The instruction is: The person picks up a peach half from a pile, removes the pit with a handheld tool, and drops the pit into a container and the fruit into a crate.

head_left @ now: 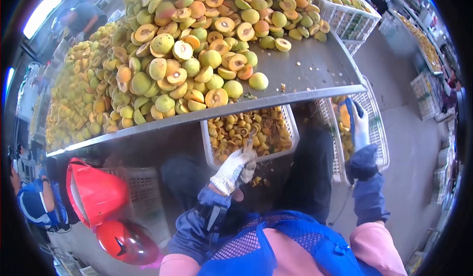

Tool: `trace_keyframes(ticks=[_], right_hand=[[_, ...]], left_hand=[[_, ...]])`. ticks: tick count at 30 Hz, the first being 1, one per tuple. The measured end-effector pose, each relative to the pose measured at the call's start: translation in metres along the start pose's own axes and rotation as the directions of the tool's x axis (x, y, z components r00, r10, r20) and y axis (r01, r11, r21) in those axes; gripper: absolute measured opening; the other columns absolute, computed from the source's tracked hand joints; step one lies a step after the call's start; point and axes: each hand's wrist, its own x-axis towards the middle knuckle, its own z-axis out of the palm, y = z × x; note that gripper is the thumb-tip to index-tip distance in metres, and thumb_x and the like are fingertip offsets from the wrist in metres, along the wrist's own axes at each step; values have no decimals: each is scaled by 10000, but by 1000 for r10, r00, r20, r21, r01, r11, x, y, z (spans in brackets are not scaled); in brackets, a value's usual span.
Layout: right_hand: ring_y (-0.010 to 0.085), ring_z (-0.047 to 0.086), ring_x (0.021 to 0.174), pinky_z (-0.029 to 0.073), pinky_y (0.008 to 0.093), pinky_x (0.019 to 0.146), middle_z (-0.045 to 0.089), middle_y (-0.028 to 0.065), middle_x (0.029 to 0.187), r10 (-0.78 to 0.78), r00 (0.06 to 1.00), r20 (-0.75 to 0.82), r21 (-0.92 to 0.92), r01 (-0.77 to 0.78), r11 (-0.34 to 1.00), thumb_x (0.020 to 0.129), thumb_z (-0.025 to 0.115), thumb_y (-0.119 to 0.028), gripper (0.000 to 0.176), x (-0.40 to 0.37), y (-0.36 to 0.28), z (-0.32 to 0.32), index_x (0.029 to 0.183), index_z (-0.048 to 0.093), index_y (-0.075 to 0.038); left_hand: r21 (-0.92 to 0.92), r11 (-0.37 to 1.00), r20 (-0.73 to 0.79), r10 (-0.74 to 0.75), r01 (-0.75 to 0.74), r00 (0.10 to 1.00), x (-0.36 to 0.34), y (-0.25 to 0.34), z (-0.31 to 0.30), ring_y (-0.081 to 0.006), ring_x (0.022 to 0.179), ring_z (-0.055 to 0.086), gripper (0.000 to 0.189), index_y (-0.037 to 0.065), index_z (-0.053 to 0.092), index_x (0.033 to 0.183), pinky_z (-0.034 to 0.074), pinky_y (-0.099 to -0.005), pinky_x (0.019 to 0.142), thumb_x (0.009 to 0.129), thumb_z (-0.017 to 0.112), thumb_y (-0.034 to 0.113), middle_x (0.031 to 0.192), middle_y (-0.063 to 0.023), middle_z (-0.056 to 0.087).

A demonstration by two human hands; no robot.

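Observation:
My left hand (237, 170), in a white knit glove with blue dots, is closed around a thin metal pitting tool (250, 139). The tool's end points over a white crate (294, 137) of small yellow-orange fruit pieces below the table edge. To the right, my right hand (360, 123), in a white and blue glove, hangs over another white crate (380, 150). Its fingers curl around an orange peach half (344, 116), partly hidden by the glove. More fruit pieces lie in that crate beneath the hand.
Halved and whole yellow-green peaches (197, 64) are heaped on a metal table (315, 69) with a raised front rim. A full crate (345, 17) stands behind it. A red bag (98, 192) and a red helmet (125, 241) are at left, near another person (42, 202).

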Motion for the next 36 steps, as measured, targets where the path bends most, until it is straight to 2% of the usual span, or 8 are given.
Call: trace_keyframes(ticks=[4, 10, 14, 18, 24, 27, 34, 36], right_hand=[[369, 602, 980, 484, 435, 834, 628, 168, 1067, -560, 819, 127, -915, 314, 252, 833, 713, -318, 379, 27, -39, 11, 1100, 619, -66], [352, 545, 1125, 441, 424, 960, 563, 156, 1196, -324, 756, 569, -555, 643, 527, 788, 713, -387, 551, 55, -55, 181, 1205, 536, -74], [334, 557, 1124, 463, 422, 930, 559, 151, 1226, -118, 697, 707, -655, 709, 263, 773, 717, -385, 600, 74, -21, 243, 1254, 513, -89], [275, 656, 984, 534, 348, 821, 659, 102, 1120, 149, 687, 711, -291, 94, 952, 920, 589, -362, 452, 94, -31, 219, 1264, 542, -73], [267, 653, 1030, 565, 358, 772, 625, 145, 1201, 32, 560, 828, 430, -671, 605, 1019, 437, -346, 448, 18, -64, 174, 1362, 460, -57], [240, 662, 987, 573, 322, 714, 624, 166, 1215, 208, 662, 720, 494, -699, 517, 1013, 455, -285, 390, -25, -80, 179, 1325, 483, -53], [212, 655, 959, 548, 312, 819, 657, 154, 1103, -129, 811, 571, 293, -55, 954, 974, 512, -415, 530, -73, -62, 177, 1293, 515, 7], [186, 657, 889, 545, 289, 781, 674, 125, 1016, 3, 826, 564, 475, -327, 817, 951, 585, -356, 471, -84, -71, 177, 1242, 542, 12]], left_hand=[[54, 998, -75, -29, 33, 997, 7, -2, -11, -61, 459, 387, 108, 103, 508, 975, 306, -212, 406, 943, 551, 196, 663, 21, 454], [174, 985, -87, 2, 14, 996, 23, -4, -10, -76, 469, 465, 220, 73, 519, 987, 376, -222, 410, 933, 600, 270, 698, -6, 536], [291, 956, -107, 79, -45, 991, 22, -7, -17, -93, 482, 512, 273, 60, 522, 983, 405, -228, 415, 927, 620, 309, 694, -18, 555], [372, 916, -113, 206, -150, 972, 10, -7, -14, -89, 476, 497, 254, 57, 509, 989, 404, -225, 417, 928, 604, 284, 677, -12, 541], [399, 794, 4, 499, -459, 867, -11, 18, 17, -101, 557, 531, 277, 30, 490, 1085, 445, -252, 494, 903, 593, 213, 722, -36, 557], [833, -348, 508, 790, -431, 343, -3, 28, 18, -230, 582, 598, 473, -1, 478, 1255, 498, -364, 545, 852, 670, 158, 787, -132, 631], [727, -686, 658, 682, -34, 320, -16, 5, 40, -295, 753, 617, 348, 72, 702, 1046, 513, -369, 613, 699, 685, 85, 1280, -280, 496], [731, -681, 647, 672, -43, 360, -21, 2, 44, -298, 744, 616, 348, 66, 699, 1046, 514, -365, 607, 698, 683, 84, 1275, -289, 493]])
